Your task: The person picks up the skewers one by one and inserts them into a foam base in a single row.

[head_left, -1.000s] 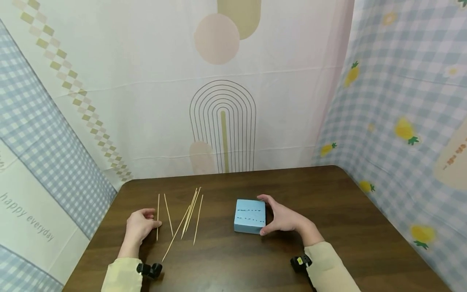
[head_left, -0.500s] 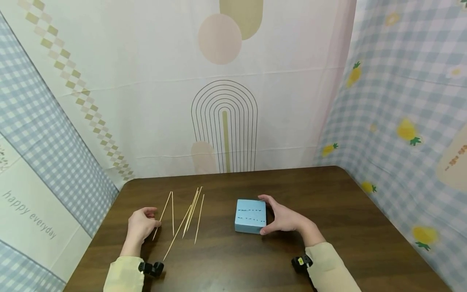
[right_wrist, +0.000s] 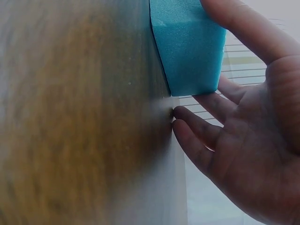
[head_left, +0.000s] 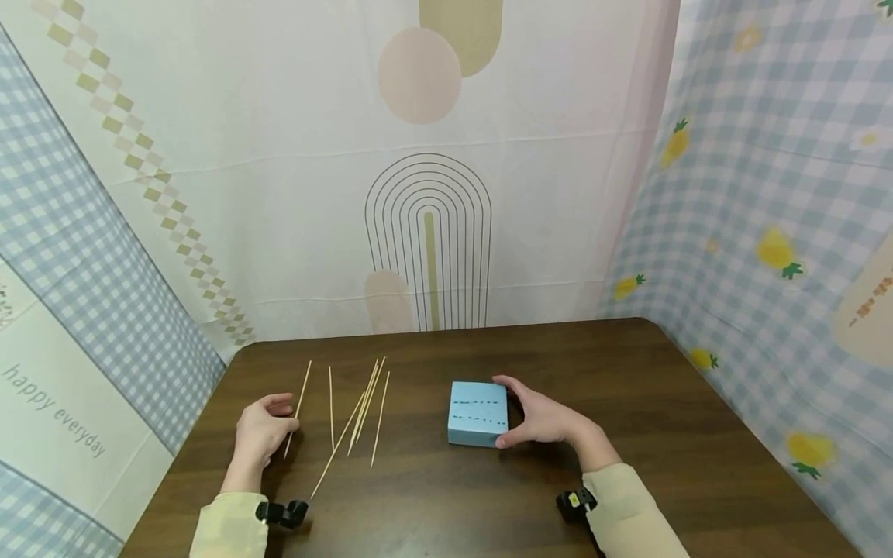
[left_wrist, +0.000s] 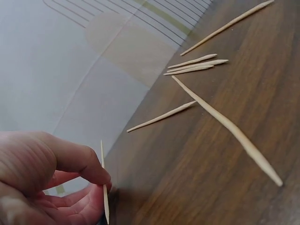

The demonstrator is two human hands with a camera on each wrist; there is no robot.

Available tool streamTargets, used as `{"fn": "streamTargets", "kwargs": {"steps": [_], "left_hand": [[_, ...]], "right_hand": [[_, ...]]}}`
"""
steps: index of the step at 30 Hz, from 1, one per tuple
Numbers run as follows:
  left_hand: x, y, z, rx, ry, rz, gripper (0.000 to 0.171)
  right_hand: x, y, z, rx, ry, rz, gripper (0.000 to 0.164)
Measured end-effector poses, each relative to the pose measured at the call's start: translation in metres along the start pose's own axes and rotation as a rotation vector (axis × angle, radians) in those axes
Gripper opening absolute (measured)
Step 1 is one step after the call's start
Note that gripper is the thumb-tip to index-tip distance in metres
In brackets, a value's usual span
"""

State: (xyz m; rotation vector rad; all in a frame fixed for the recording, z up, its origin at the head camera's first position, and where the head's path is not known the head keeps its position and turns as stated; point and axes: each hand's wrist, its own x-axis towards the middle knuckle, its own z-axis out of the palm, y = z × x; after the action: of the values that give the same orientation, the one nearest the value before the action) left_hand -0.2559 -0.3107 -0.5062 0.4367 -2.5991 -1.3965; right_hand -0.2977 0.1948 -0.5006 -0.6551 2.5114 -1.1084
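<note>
My left hand (head_left: 261, 430) pinches a thin wooden stick (head_left: 303, 391) between thumb and forefinger at the table's left. The left wrist view has this stick standing out past the fingertips (left_wrist: 107, 180), its tapered tip up. Just to its right lies another stick (head_left: 331, 407) on the table. On the right side, a light-blue foam block (head_left: 477, 407) with two rows of small dark marks on top rests on the table. My right hand (head_left: 547, 415) holds its right end, thumb at the front corner, forefinger at the back. In the right wrist view, other fingers (right_wrist: 190, 140) spread beneath the block's end.
Several more sticks (head_left: 366, 407) lie in a loose, partly crossing group between my left hand and the block. The dark wooden table (head_left: 432, 504) ends at a patterned cloth backdrop (head_left: 314, 232). A checked cloth (head_left: 753, 178) hangs at the right.
The stick in my left hand tilted right against the neighbouring stick, whose far end shifted right, then came back left with the hand. My right hand and the foam block stayed put.
</note>
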Motion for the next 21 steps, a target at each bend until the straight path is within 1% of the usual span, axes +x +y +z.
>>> {"fn": "streamTargets", "kwargs": {"steps": [5,10,12,16,21], "left_hand": [[0.000,0.001,-0.003,-0.107,-0.019,-0.011,0.057],[-0.003,0.010,-0.005,-0.197,-0.004,-0.020,0.053],[-0.003,0.015,-0.005,-0.252,0.005,-0.022,0.050],[-0.005,0.030,-0.003,-0.400,0.013,-0.004,0.042],[-0.010,0.054,0.004,-0.602,0.025,0.032,0.022]], "right_hand": [[0.000,-0.002,0.000,-0.001,0.010,0.019,0.113],[-0.002,-0.006,0.001,-0.013,0.020,0.039,0.110],[-0.004,-0.007,0.001,-0.012,0.024,0.043,0.109],[-0.004,-0.008,0.001,-0.001,0.034,0.044,0.108],[-0.005,-0.007,0.001,0.021,0.051,0.053,0.111]]}}
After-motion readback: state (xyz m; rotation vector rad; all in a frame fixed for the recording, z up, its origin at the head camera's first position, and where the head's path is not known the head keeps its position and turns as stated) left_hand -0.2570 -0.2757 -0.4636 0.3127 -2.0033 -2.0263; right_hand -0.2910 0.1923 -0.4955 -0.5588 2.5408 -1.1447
